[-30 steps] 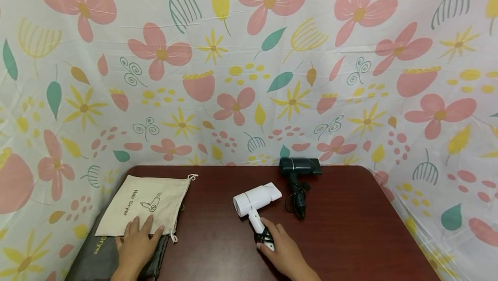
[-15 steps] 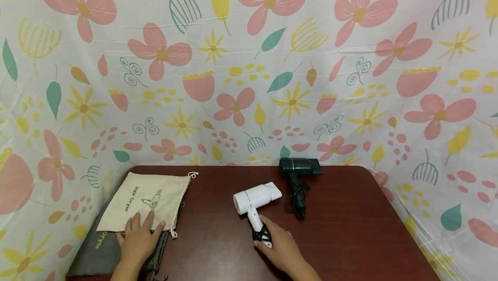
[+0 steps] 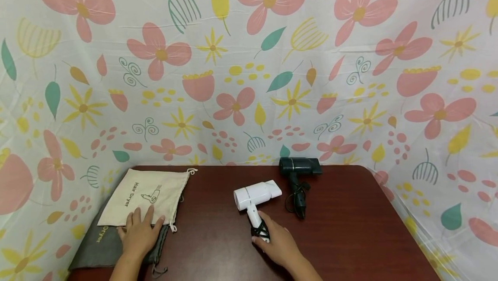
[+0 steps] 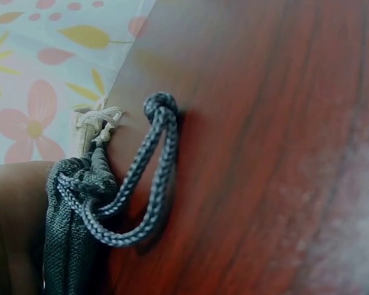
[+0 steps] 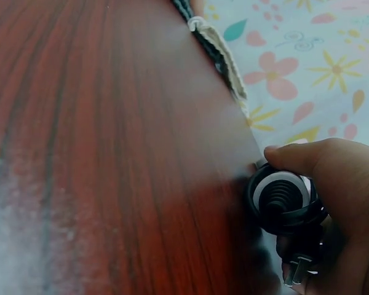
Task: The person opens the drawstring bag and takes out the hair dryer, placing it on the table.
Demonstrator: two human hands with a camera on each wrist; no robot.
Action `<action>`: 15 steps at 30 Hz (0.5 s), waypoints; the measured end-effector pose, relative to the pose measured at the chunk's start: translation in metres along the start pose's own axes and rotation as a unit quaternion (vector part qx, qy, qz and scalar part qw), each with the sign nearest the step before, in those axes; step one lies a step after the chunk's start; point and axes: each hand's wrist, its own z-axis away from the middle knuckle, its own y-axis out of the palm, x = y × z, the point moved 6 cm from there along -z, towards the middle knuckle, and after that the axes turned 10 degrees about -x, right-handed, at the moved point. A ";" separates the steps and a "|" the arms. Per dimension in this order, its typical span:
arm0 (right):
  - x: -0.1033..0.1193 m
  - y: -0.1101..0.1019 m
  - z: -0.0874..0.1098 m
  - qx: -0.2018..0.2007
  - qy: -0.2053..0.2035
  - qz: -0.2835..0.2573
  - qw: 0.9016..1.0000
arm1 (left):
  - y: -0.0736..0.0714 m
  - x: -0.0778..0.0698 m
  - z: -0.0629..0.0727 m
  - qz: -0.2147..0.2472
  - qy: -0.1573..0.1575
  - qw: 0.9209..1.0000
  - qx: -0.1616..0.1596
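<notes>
In the head view my left hand [image 3: 141,233] lies with spread fingers on the near edge of a beige drawstring bag [image 3: 132,186] printed "Hair Dryer". A dark grey drawstring bag [image 3: 91,250] is partly covered by it; its looped cord [image 4: 141,184] shows close up in the left wrist view. My right hand [image 3: 281,242] grips the handle of a white hair dryer [image 3: 256,194], nozzle towards the upper right. Black cord [image 5: 255,200] is wound round that handle, and plug prongs [image 5: 299,270] stick out below it in the right wrist view.
A dark green hair dryer [image 3: 299,166] with its cord bundled at the handle lies at the table's back edge, right of the white one. The brown table [image 3: 350,229] is backed by a flower-patterned cloth [image 3: 237,56].
Both bags have slid a little away from me, with my left hand moving along with them. My right hand and the white hair dryer have shifted slightly forward. The green dryer stays put.
</notes>
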 end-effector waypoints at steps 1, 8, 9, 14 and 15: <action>0.000 0.000 -0.001 -0.002 0.000 0.000 1.000 | 0.000 0.000 -0.001 0.000 0.000 1.000 0.001; 0.000 0.003 -0.006 -0.014 0.000 -0.003 1.000 | 0.001 0.001 -0.005 0.003 0.003 1.000 0.001; 0.000 0.003 -0.006 -0.014 0.004 -0.003 1.000 | 0.001 0.001 -0.006 0.004 0.003 1.000 0.001; 0.001 0.004 -0.009 -0.019 0.014 -0.006 1.000 | 0.003 0.003 -0.011 0.004 0.006 1.000 -0.003; 0.001 0.005 -0.010 -0.019 0.015 -0.007 1.000 | 0.003 0.003 -0.012 0.003 0.006 1.000 -0.003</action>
